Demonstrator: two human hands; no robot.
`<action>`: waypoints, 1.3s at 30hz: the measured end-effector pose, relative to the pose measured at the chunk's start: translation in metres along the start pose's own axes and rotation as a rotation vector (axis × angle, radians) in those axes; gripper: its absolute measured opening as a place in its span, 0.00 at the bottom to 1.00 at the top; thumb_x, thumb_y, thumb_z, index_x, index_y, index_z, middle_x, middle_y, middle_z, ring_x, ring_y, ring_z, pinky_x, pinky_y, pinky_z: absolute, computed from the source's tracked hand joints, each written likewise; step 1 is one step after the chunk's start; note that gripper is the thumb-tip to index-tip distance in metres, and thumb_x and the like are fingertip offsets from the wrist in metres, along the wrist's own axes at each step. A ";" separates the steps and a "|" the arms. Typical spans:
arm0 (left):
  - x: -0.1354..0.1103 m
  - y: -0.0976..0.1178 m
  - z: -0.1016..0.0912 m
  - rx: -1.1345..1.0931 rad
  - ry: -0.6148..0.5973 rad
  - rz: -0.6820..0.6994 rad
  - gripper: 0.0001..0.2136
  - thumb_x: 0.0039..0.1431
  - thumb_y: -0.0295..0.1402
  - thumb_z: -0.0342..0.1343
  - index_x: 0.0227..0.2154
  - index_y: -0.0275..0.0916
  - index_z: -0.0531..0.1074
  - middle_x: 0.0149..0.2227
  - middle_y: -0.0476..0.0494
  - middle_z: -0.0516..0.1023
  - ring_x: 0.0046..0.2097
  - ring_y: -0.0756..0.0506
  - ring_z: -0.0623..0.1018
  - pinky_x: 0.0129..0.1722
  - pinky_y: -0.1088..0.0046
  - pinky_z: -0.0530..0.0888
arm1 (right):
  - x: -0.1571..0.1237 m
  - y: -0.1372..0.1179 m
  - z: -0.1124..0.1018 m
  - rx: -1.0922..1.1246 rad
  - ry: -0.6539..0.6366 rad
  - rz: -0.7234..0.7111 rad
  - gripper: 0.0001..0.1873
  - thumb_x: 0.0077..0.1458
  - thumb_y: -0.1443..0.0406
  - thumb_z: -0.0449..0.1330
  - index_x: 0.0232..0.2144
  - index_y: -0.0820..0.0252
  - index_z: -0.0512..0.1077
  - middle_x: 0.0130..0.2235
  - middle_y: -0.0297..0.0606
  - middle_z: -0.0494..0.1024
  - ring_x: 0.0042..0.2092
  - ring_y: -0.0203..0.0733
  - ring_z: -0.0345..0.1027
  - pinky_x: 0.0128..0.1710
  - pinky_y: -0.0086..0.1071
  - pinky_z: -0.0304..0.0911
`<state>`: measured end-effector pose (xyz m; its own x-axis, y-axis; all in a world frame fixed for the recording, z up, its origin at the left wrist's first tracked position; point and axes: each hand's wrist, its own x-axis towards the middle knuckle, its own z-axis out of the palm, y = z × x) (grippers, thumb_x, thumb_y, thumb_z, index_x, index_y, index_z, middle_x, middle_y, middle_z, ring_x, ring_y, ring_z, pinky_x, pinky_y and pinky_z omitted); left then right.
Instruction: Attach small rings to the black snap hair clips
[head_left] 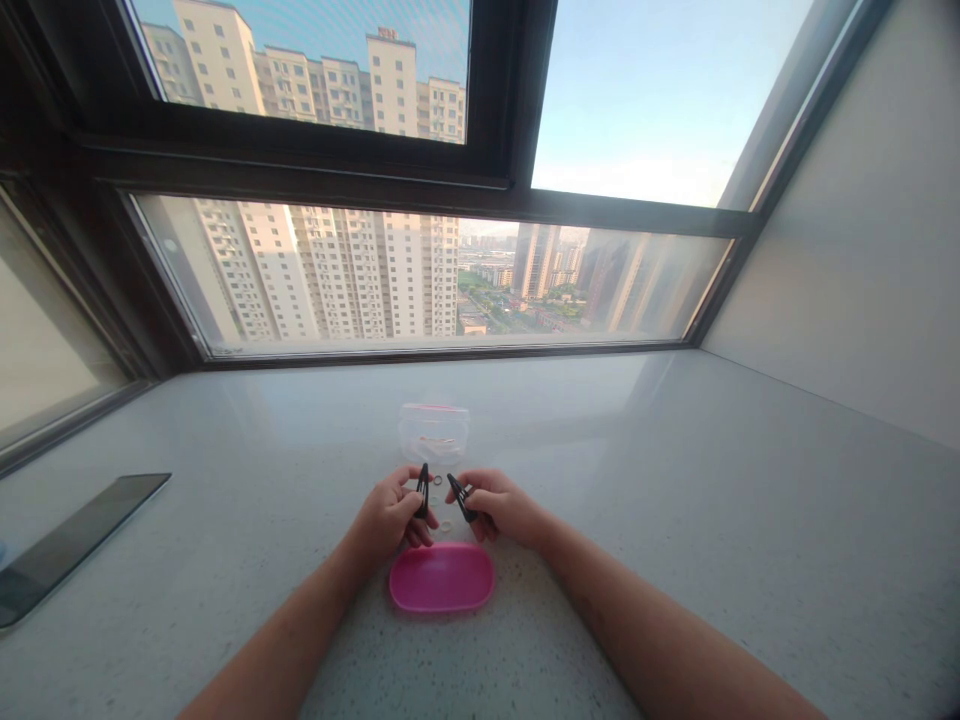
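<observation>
the left hand (386, 515) pinches a black triangular hair clip (422, 492), the right hand (502, 502) a matching black clip (462, 500), fingers closed, both lifted beyond the oval pink plastic tray (442, 582), neither yet laid down.

"Which colour is brightest?"

"The vivid pink of the shallow, oval plastic tray (442, 585)."

"Any black?"

"Yes, the two slim, triangular black hair clips (423, 490)."

"Any pattern?"

"Small darker flecks across the broad, whitish stone-like countertop (675, 500)."

"What's see-through?"

"The clear, rounded plastic box (433, 430), with a pinkish line along its top."

"And brown?"

"The straight, dark brown window frame (337, 172)."
</observation>
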<state>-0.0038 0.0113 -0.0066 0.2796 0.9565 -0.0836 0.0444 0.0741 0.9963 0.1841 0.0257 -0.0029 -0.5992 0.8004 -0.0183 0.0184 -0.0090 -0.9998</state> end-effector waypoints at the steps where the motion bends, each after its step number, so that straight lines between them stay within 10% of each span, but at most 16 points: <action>1: 0.000 0.001 0.000 0.000 0.001 -0.002 0.17 0.46 0.31 0.48 0.42 0.34 0.59 0.19 0.47 0.76 0.16 0.49 0.74 0.13 0.81 0.66 | 0.000 0.000 0.000 0.005 0.000 0.003 0.13 0.43 0.71 0.48 0.32 0.65 0.68 0.12 0.27 0.65 0.12 0.29 0.54 0.12 0.20 0.49; 39: -0.001 0.001 0.001 0.003 -0.027 0.022 0.14 0.50 0.30 0.46 0.41 0.35 0.58 0.20 0.49 0.74 0.16 0.51 0.73 0.13 0.81 0.66 | 0.002 0.004 0.000 0.104 -0.015 -0.032 0.07 0.49 0.67 0.47 0.24 0.63 0.62 0.14 0.30 0.67 0.12 0.29 0.52 0.12 0.22 0.48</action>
<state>-0.0028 0.0103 -0.0054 0.3063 0.9499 -0.0622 0.0411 0.0520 0.9978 0.1835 0.0275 -0.0069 -0.6100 0.7923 0.0141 -0.0838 -0.0467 -0.9954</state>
